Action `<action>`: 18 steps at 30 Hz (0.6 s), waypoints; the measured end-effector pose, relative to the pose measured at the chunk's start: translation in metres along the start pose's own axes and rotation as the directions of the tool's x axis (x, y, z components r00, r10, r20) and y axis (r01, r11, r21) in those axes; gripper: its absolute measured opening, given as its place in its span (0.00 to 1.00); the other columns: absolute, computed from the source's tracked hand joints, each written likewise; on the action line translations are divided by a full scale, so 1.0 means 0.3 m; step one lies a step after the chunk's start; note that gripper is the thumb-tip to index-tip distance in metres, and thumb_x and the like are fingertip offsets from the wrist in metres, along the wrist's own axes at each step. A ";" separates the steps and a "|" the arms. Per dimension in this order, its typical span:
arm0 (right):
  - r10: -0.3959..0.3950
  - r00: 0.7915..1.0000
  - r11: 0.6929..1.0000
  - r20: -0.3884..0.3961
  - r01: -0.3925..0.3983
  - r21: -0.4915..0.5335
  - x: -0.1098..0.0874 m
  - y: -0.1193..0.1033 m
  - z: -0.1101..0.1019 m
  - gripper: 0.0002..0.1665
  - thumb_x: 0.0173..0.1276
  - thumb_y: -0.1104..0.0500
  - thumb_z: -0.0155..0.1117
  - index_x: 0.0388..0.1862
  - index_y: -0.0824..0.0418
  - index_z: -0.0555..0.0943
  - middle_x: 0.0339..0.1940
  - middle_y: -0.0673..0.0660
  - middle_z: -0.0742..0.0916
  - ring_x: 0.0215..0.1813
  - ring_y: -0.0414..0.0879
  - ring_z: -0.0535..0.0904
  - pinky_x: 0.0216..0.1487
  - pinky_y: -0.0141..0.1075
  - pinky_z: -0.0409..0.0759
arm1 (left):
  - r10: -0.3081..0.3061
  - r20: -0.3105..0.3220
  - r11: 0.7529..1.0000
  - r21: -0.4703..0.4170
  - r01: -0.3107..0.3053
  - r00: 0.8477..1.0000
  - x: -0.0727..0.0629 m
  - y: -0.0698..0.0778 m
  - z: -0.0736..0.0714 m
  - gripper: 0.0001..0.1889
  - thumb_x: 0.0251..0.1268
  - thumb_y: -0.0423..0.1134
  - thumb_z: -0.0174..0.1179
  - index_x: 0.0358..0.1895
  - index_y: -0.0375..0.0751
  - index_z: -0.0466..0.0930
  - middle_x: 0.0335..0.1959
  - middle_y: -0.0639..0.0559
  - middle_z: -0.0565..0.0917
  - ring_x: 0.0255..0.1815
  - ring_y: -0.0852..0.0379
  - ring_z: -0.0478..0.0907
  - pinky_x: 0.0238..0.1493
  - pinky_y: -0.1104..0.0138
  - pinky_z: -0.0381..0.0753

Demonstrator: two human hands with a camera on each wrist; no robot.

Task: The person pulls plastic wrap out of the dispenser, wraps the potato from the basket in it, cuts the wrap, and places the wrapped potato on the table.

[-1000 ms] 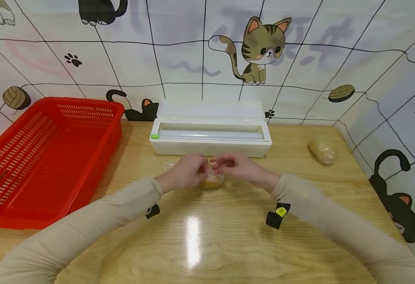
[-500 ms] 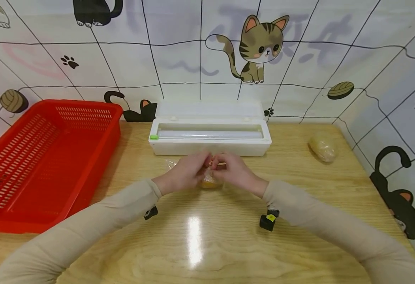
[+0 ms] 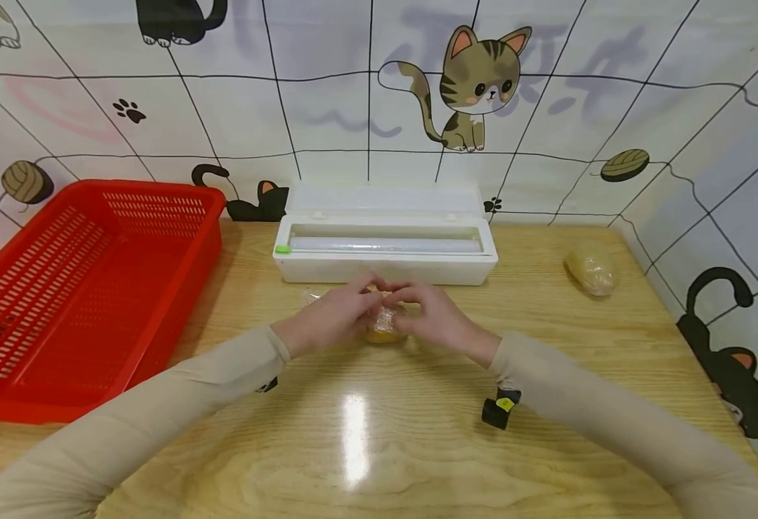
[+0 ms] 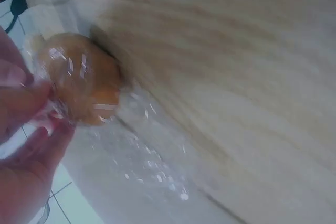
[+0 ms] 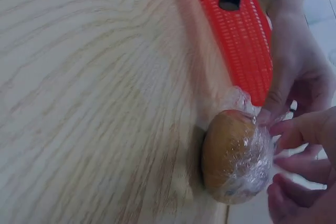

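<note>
An oval orange-brown item (image 5: 223, 150), its exact kind unclear, rests on the table with cling film (image 5: 254, 156) bunched over its top. My left hand (image 3: 336, 317) pinches the film at the item's top left; its thumb shows against the wrap in the right wrist view. From the other side my right hand (image 3: 440, 321) pinches the film with curled fingers, its fingertips close to the left ones. A loose tail of film (image 4: 152, 166) trails off the item in the left wrist view. The hands partly hide the item in the head view.
Behind the hands stands a white cling film dispenser (image 3: 385, 271), lid up, with a film roll (image 3: 385, 245) inside. A red plastic basket (image 3: 177, 310) is at the left. A pale yellow wrapped item (image 3: 591, 268) lies at the back right, near the cat-patterned wall covering (image 3: 327, 108).
My fingers have shifted over the top of the item, bunching the film. The right hand came in closer to the left and then eased slightly back. The item stays in place.
</note>
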State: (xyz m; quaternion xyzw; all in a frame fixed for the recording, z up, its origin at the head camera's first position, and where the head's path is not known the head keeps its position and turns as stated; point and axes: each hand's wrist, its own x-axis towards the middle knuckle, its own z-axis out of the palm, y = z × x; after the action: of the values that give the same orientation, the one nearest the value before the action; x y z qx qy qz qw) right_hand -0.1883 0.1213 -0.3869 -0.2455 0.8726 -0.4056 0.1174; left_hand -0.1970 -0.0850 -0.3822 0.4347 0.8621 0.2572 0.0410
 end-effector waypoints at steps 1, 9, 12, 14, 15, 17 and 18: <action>-0.014 1.000 0.999 0.015 0.015 -0.046 -0.007 -0.003 0.000 0.27 0.58 0.68 0.64 0.59 0.69 0.77 0.65 0.64 0.75 0.65 0.59 0.70 0.62 0.52 0.67 | -0.003 0.008 1.000 0.001 0.003 1.000 0.001 -0.001 -0.003 0.04 0.62 0.26 0.63 0.37 0.36 0.80 0.57 0.44 0.70 0.38 0.56 0.78 0.42 0.71 0.77; -0.149 0.973 0.924 0.175 0.200 -0.326 -0.018 0.018 0.065 0.56 0.56 0.61 0.64 0.75 0.73 0.43 0.73 0.74 0.57 0.73 0.63 0.55 0.69 0.51 0.57 | -0.003 0.026 1.000 -0.019 0.004 1.000 0.004 -0.012 -0.015 0.05 0.63 0.33 0.64 0.30 0.37 0.83 0.50 0.44 0.77 0.43 0.54 0.78 0.46 0.69 0.77; -0.214 0.966 0.885 0.148 0.256 -0.390 -0.018 0.032 0.083 0.50 0.63 0.58 0.61 0.74 0.76 0.46 0.71 0.75 0.60 0.72 0.64 0.57 0.68 0.52 0.59 | -0.026 0.025 0.999 -0.037 0.027 0.999 0.010 -0.014 -0.020 0.06 0.64 0.33 0.63 0.30 0.36 0.84 0.46 0.44 0.79 0.43 0.54 0.78 0.46 0.68 0.77; -0.219 0.965 0.879 0.141 0.258 -0.400 -0.016 0.036 0.088 0.46 0.66 0.56 0.58 0.73 0.77 0.48 0.70 0.75 0.61 0.72 0.63 0.57 0.69 0.51 0.58 | -0.045 0.035 0.997 -0.056 0.047 0.998 0.018 -0.019 -0.021 0.03 0.64 0.31 0.63 0.33 0.36 0.84 0.44 0.45 0.78 0.41 0.55 0.77 0.44 0.68 0.77; -0.212 0.966 0.882 0.146 0.254 -0.398 -0.013 0.036 0.089 0.45 0.68 0.55 0.56 0.73 0.76 0.49 0.70 0.74 0.61 0.72 0.62 0.57 0.69 0.50 0.58 | -0.050 0.042 0.997 -0.062 0.052 0.998 0.022 -0.023 -0.021 0.02 0.63 0.30 0.63 0.33 0.36 0.83 0.43 0.46 0.78 0.40 0.55 0.76 0.43 0.68 0.76; -0.171 0.971 0.895 0.170 0.225 -0.385 -0.007 0.035 0.087 0.43 0.72 0.51 0.51 0.74 0.75 0.48 0.72 0.72 0.60 0.73 0.61 0.55 0.70 0.49 0.56 | -0.059 0.055 0.996 -0.071 0.063 0.997 0.029 -0.034 -0.020 0.02 0.62 0.30 0.64 0.33 0.38 0.81 0.41 0.48 0.76 0.39 0.54 0.75 0.43 0.67 0.75; -0.141 0.972 0.903 0.188 0.205 -0.378 -0.003 0.033 0.085 0.42 0.75 0.49 0.47 0.74 0.74 0.47 0.73 0.71 0.59 0.74 0.60 0.53 0.71 0.48 0.55 | -0.066 0.061 0.994 -0.078 0.071 0.996 0.031 -0.041 -0.020 0.03 0.61 0.29 0.65 0.33 0.40 0.80 0.40 0.48 0.75 0.39 0.53 0.74 0.43 0.66 0.75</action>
State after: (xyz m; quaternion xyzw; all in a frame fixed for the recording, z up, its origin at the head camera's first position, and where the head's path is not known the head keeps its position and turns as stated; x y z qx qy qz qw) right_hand -0.1805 0.1107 -0.4109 -0.3717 0.8992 -0.2095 0.0968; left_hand -0.2133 -0.0862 -0.3815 0.4101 0.8639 0.2773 0.0925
